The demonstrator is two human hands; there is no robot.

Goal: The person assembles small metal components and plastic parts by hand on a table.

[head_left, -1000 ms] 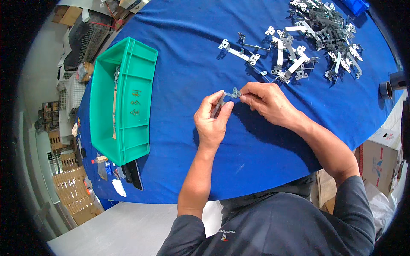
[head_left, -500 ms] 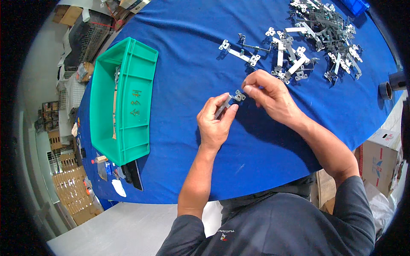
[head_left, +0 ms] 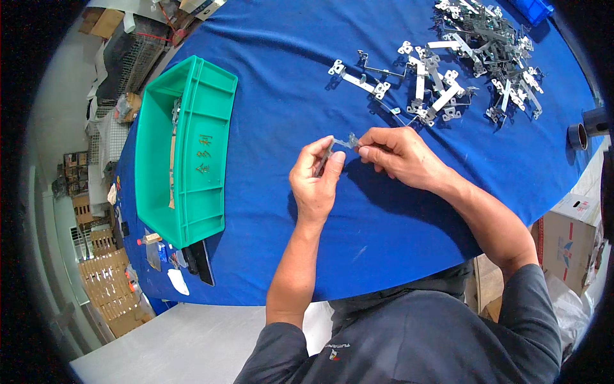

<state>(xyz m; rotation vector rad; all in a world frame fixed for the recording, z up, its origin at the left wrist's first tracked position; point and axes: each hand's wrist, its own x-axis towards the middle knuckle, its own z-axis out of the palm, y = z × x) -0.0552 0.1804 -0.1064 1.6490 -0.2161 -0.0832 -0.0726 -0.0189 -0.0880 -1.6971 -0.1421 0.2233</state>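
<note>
Between my two hands is a thin metal bracket point(head_left: 343, 143) with a perforated end. My left hand point(head_left: 313, 185) pinches its flat bar between thumb and fingers. My right hand point(head_left: 406, 157) has thumb and forefinger closed at the bracket's other end, which the fingertips partly cover. Just beyond the hands, a separate metal bracket point(head_left: 361, 83) lies on the blue cloth point(head_left: 275, 160). More brackets point(head_left: 441, 96) lie loosely beyond my right hand, and a tangled heap of brackets point(head_left: 486, 51) sits farther back on the right.
On the left stands a green plastic bin point(head_left: 214, 185), with cardboard and metal pieces partly visible inside. A dark phone-like slab point(head_left: 203, 264) lies by its near end. At the far right are a blue tray point(head_left: 534, 9) and a dark cylinder point(head_left: 577, 136). A carton point(head_left: 568, 240) stands beyond the table's right edge.
My right hand has come down onto the bracket's end. The bracket has turned in my left hand, which shifted slightly left. Another piece now shows on the cloth beyond my right hand.
</note>
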